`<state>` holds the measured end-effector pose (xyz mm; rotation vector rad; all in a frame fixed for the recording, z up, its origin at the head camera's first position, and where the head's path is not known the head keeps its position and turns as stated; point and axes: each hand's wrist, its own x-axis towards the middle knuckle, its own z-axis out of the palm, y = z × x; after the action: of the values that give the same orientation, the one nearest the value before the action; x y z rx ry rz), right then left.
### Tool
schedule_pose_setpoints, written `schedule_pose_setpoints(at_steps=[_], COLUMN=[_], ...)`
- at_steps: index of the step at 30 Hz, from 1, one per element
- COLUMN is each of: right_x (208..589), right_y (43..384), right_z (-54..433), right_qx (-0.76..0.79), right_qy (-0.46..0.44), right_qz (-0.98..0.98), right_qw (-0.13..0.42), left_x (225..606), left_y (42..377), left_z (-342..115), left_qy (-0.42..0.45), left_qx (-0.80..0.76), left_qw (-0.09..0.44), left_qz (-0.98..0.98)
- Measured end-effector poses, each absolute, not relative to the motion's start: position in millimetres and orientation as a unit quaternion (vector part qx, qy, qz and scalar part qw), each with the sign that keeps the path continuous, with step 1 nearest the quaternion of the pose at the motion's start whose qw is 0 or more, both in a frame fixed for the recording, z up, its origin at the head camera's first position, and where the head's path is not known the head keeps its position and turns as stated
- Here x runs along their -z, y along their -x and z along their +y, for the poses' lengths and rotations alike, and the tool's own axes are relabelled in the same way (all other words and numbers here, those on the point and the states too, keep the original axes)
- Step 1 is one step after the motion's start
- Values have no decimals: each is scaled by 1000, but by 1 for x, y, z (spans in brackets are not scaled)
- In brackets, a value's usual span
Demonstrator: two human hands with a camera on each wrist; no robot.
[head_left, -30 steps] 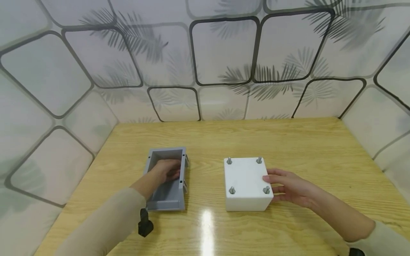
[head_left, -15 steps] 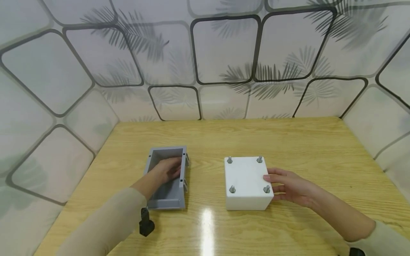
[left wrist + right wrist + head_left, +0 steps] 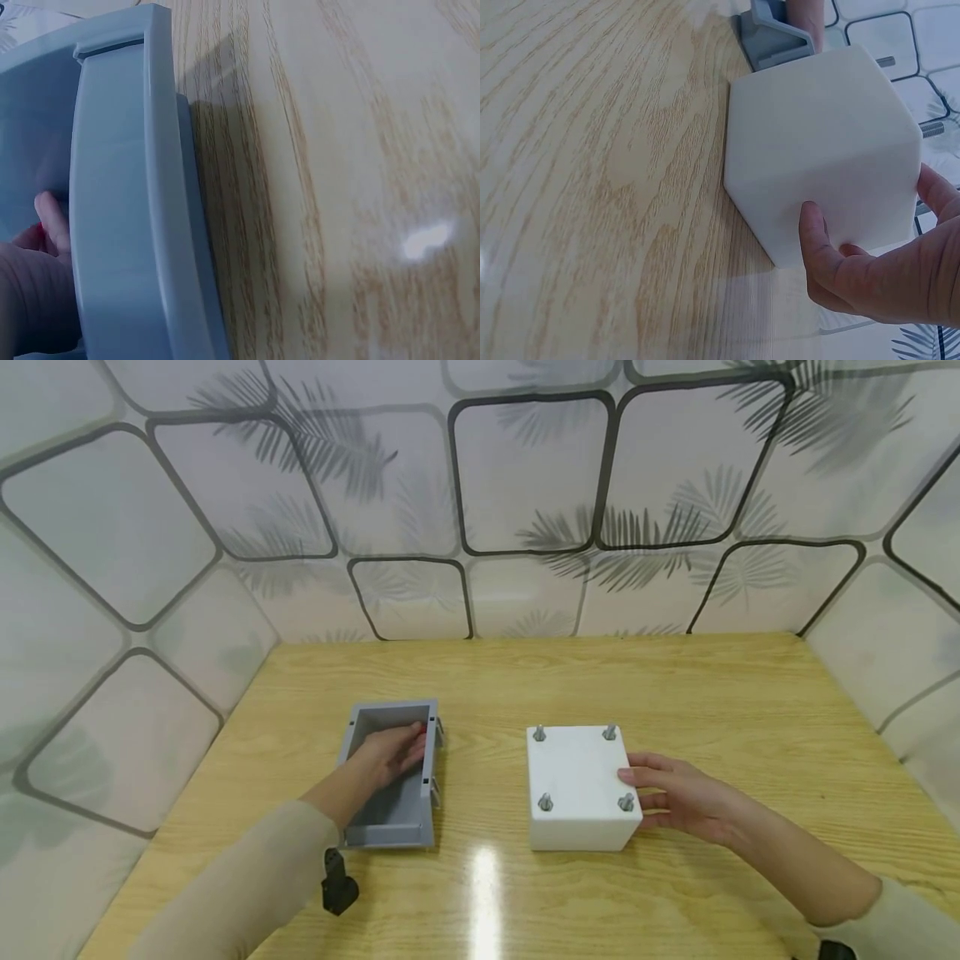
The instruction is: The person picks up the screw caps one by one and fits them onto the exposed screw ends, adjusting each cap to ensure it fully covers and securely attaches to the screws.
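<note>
My left hand (image 3: pixel 386 756) reaches inside a grey plastic bin (image 3: pixel 390 835) on the left. Its fingers pinch a small red piece (image 3: pixel 423 728), mostly hidden by the fingers; I cannot tell its kind. Red also shows between the fingers in the left wrist view. Right of centre, a white block (image 3: pixel 577 777) stands on the table with a threaded metal bolt (image 3: pixel 545 802) sticking up near each top corner. At its right side is my right hand (image 3: pixel 682 797), thumb over the top edge and fingers spread against the side face (image 3: pixel 832 202).
Both things stand on a light wooden table (image 3: pixel 480 685), with a strip of bare wood between bin and block. Patterned cloth walls (image 3: pixel 525 602) rise at the back and both sides. A black wrist device (image 3: pixel 339 885) hangs below the left sleeve.
The left hand has lifted slightly within the bin, and a bit of red now shows at its fingertips. The right hand and the white block keep their places.
</note>
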<state>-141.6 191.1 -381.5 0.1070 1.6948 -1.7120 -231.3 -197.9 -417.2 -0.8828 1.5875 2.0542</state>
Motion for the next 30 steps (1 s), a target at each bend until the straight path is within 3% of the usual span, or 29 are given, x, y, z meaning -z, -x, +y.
schedule_pose_setpoints(at_steps=[15, 30], right_x=[382, 385], right_y=[141, 143], right_z=[192, 193], right_qx=[666, 669], right_qy=[-44, -36], right_qz=[655, 650], right_qw=[356, 358], left_x=[413, 411], left_y=[226, 224], left_z=[-197, -199], left_qy=[278, 255], left_qx=[-776, -791], left_qw=[231, 218], left_qz=[518, 511])
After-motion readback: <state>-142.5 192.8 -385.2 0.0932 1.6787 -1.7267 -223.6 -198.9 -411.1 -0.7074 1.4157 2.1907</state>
